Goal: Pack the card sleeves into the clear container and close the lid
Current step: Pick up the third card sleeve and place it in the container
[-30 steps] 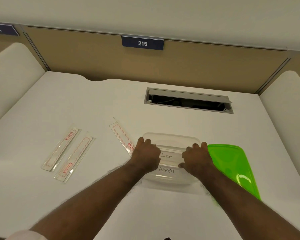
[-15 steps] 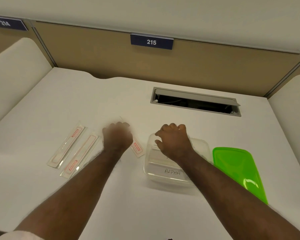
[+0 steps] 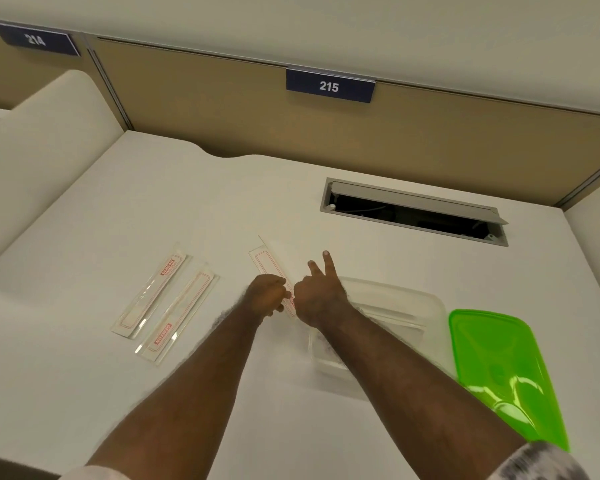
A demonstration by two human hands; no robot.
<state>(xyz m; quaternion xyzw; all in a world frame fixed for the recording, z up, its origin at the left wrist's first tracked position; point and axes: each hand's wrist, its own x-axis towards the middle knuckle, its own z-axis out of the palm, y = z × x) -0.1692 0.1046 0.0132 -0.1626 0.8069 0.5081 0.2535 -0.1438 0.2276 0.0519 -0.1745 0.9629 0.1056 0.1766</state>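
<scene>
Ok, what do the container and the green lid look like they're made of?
Container: looks like thin clear plastic, slightly frosted; the desk shows through its walls. Lid: translucent green plastic, glossy, with bright glare spots and moulded ridges. Rigid or flexible, I can't tell.

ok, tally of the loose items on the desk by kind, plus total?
Card sleeves: 3, namely far-left sleeve, second sleeve, and sleeve at the hands
Clear container: 1
Green lid: 1
Total: 5
</scene>
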